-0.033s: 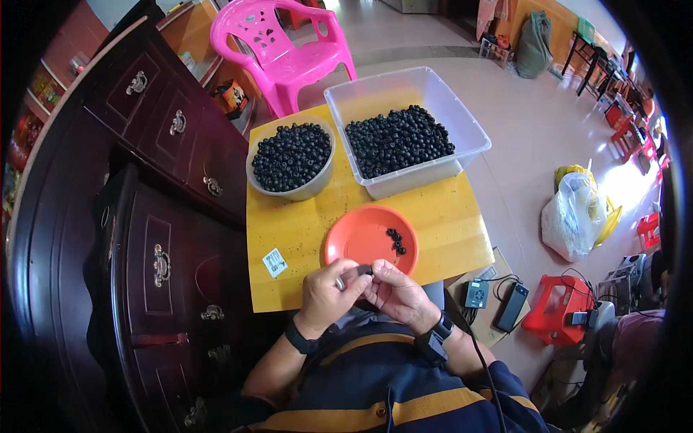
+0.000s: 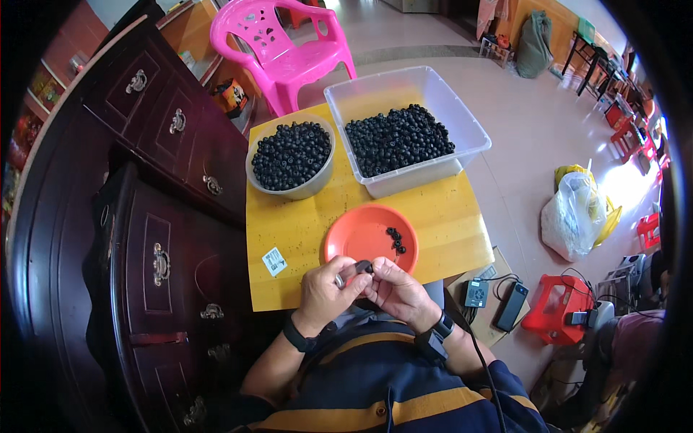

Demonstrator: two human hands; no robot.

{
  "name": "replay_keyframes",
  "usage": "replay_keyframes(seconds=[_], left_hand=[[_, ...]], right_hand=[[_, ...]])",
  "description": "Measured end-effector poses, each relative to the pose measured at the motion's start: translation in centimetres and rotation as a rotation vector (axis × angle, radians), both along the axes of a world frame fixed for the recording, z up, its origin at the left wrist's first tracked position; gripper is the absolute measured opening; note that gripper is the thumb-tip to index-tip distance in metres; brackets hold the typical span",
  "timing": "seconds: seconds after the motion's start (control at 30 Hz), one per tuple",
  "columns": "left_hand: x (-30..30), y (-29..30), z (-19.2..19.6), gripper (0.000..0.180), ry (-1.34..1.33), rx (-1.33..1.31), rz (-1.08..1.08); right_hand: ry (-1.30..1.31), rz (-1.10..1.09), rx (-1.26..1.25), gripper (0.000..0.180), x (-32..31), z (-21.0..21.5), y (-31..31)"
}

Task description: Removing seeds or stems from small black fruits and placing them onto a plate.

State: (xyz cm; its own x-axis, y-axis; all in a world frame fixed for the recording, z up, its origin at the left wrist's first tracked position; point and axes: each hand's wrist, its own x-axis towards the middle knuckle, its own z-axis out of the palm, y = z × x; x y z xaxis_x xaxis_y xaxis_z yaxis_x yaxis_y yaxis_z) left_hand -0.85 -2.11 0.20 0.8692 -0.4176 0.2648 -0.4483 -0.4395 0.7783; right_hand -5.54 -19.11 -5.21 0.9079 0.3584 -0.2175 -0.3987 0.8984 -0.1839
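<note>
My left hand (image 2: 323, 292) and my right hand (image 2: 398, 292) meet at the near edge of a yellow table (image 2: 440, 216). Their fingertips pinch one small dark round fruit (image 2: 364, 268) between them. A small silvery piece shows at my left fingers; I cannot tell what it is. Just beyond the hands lies an orange plate (image 2: 355, 234) holding several dark pieces (image 2: 395, 241) at its right side. Farther back stand a round bowl (image 2: 316, 187) and a clear plastic tub (image 2: 462, 119), both full of the same dark round fruits.
A dark wooden cabinet (image 2: 159, 238) with drawers lines the table's left side. A pink plastic chair (image 2: 285, 50) stands behind the table. On the floor to the right are a white and yellow bag (image 2: 574, 213), a red stool (image 2: 556, 307) and chargers on cardboard (image 2: 498, 299). A small sticker (image 2: 274, 261) lies on the table.
</note>
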Motion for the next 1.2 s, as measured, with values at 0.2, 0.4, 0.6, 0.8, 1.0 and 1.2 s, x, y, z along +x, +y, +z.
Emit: replay_keyframes(seconds=[0.2, 0.4, 0.6, 0.8, 1.0, 1.2], left_hand=[[0.6, 0.4, -0.1, 0.04, -0.037, 0.091, -0.055], [0.5, 0.0, 0.8, 0.042, -0.051, 0.105, -0.066], [0.7, -0.2, 0.9, 0.042, -0.127, 0.142, -0.062], [0.6, -0.2, 0.8, 0.044, -0.147, 0.168, -0.068], [0.7, -0.3, 1.0, 0.044, -0.176, 0.117, -0.063], [0.8, 0.0, 0.9, 0.044, -0.215, 0.135, -0.073]], right_hand=[[-0.003, 0.017, -0.029, 0.01, -0.2, 0.6, 0.0], [0.003, 0.039, -0.057, 0.011, 0.0, 1.3, 0.0], [-0.006, 0.046, -0.053, 0.008, 0.0, 1.8, 0.2], [-0.061, 0.053, -0.033, 0.007, 0.0, 1.0, 0.1], [-0.067, 0.042, -0.025, 0.007, 0.0, 0.9, 0.2], [-0.129, 0.053, -0.009, 0.008, 0.1, 0.6, 0.3]])
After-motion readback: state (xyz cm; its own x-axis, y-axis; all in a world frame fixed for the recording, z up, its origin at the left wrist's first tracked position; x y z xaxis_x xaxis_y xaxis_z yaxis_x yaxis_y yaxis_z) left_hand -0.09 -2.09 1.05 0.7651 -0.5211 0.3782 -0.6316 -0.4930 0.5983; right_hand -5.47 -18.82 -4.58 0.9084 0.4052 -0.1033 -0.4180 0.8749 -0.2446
